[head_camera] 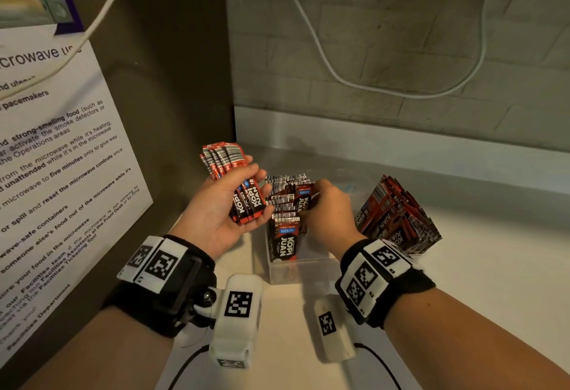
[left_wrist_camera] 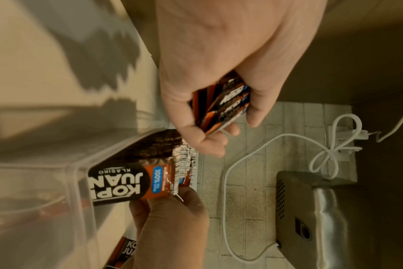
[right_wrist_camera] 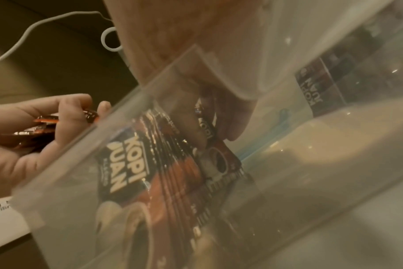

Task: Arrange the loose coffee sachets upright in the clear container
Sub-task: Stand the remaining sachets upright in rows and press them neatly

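You're mid-fill here: your right hand (head_camera: 328, 207) pinches one sachet (head_camera: 303, 198) among the upright row (head_camera: 285, 204) in the clear container (head_camera: 302, 269) on the counter (head_camera: 462, 281). Your left hand (head_camera: 222, 204) clutches a spare bunch (head_camera: 234, 183) — next, seat this one straight, then feed another across.

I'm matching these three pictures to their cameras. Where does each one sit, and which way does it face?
Head: worn high, facing down and forward at the clear container; both forearms show.
Left wrist: looks along the left hand gripping sachets.
Right wrist: looks through the container wall at the right hand.
All three share the standing sachets.
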`<state>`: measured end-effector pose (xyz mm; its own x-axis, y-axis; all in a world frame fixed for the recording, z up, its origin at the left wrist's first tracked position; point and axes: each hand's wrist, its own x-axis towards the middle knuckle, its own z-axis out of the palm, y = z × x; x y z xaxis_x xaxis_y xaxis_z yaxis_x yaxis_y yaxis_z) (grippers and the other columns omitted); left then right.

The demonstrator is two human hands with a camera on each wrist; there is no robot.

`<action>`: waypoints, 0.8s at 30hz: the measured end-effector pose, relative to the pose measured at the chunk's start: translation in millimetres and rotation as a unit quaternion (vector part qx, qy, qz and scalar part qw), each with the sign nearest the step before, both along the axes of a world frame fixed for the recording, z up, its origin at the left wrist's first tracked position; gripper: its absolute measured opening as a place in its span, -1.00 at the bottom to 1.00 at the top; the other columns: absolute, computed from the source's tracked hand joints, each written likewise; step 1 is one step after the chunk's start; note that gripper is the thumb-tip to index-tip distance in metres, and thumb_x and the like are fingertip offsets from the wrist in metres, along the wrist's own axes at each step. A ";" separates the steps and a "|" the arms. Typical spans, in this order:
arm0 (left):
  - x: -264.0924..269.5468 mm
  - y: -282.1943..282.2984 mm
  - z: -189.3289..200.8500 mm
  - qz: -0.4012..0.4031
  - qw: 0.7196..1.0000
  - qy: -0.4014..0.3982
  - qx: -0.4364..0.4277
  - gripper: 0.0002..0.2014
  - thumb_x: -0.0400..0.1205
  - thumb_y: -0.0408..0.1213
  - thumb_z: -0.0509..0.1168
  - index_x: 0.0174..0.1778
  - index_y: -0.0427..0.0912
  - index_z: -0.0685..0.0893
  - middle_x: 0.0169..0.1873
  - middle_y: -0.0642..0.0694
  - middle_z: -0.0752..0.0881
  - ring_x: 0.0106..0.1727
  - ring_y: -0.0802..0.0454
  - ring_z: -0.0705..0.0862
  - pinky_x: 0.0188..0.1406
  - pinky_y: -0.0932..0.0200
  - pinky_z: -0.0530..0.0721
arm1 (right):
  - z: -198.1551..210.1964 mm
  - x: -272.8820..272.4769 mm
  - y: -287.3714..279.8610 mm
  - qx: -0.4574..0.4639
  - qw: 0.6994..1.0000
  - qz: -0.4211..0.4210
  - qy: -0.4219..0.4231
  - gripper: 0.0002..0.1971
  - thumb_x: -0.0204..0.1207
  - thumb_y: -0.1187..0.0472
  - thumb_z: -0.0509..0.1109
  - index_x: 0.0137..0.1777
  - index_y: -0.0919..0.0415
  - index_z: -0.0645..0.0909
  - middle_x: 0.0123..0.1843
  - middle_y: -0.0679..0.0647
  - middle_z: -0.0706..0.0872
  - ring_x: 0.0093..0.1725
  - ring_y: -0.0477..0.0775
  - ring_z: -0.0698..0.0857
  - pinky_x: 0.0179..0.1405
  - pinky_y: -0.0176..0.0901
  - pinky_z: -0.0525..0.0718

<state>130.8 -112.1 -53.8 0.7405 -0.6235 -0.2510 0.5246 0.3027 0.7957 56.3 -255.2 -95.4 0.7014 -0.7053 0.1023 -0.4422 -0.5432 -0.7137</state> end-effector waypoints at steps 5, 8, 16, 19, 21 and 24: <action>-2.6 -0.9 3.1 -0.012 1.000 0.015 0.013 -0.77 0.50 -0.14 0.48 0.02 -0.10 0.71 -0.20 -0.02 0.81 -0.28 0.08 0.78 -0.48 0.12 0.74 | -1.7 -1.4 -0.2 -0.034 0.999 0.011 -0.010 -0.70 0.41 0.41 0.46 0.08 0.18 0.51 -0.03 0.15 0.74 -0.03 0.19 0.71 -0.08 -0.04 0.67; -2.2 0.5 5.1 -0.013 1.000 0.016 0.012 -0.88 0.52 -0.16 0.46 -0.16 -0.11 0.72 -0.26 -0.02 0.79 -0.26 0.08 0.77 -0.45 0.14 0.75 | -3.8 -1.3 -0.4 -0.030 0.999 0.017 -0.004 -0.64 0.41 0.41 0.47 0.15 0.16 0.51 -0.04 0.13 0.74 -0.05 0.17 0.73 -0.03 0.02 0.72; -0.6 5.3 7.5 0.000 1.000 0.030 -0.010 -0.86 0.60 -0.28 0.31 0.04 -0.07 0.71 -0.25 -0.06 0.78 -0.22 0.00 0.81 -0.44 0.06 0.75 | -4.1 -2.5 -2.1 -0.022 0.999 0.016 0.018 -0.61 0.40 0.38 0.49 0.14 0.10 0.46 -0.10 0.11 0.74 -0.08 0.17 0.75 -0.07 0.06 0.75; -2.7 7.2 9.5 -0.012 1.000 0.026 0.008 -0.79 0.61 -0.28 0.33 0.12 -0.22 0.71 -0.09 -0.18 0.82 -0.16 -0.04 0.84 -0.43 0.02 0.77 | 4.6 -8.2 -5.3 -0.014 0.999 0.007 0.036 -0.46 0.38 0.31 0.56 0.30 0.11 0.43 -0.05 0.08 0.67 -0.06 0.12 0.68 -0.08 -0.01 0.69; -4.3 7.2 11.5 -0.021 1.000 0.019 0.007 -0.74 0.57 -0.29 0.39 0.16 -0.24 0.70 -0.04 -0.22 0.83 -0.11 -0.11 0.84 -0.41 -0.04 0.78 | 14.2 -13.8 -7.8 -0.019 0.999 0.005 0.049 -0.39 0.36 0.22 0.59 0.37 0.13 0.40 -0.02 0.04 0.60 -0.07 0.04 0.59 -0.14 -0.12 0.58; -7.5 6.5 15.5 -0.025 1.000 0.005 -0.011 -0.66 0.39 -0.30 0.48 0.08 -0.19 0.69 -0.13 -0.22 0.85 -0.15 -0.19 0.84 -0.44 -0.09 0.78 | 28.8 -23.0 -10.9 0.011 1.000 -0.013 -0.002 -0.42 0.36 0.14 0.59 0.35 0.15 0.44 -0.01 0.02 0.61 -0.08 0.03 0.60 -0.14 -0.12 0.62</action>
<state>123.3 -105.6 -38.4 0.7059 -0.6650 -0.2439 0.5472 0.2933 0.7839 33.3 -266.1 -66.6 0.6831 -0.7249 0.0887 -0.4528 -0.5156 -0.7274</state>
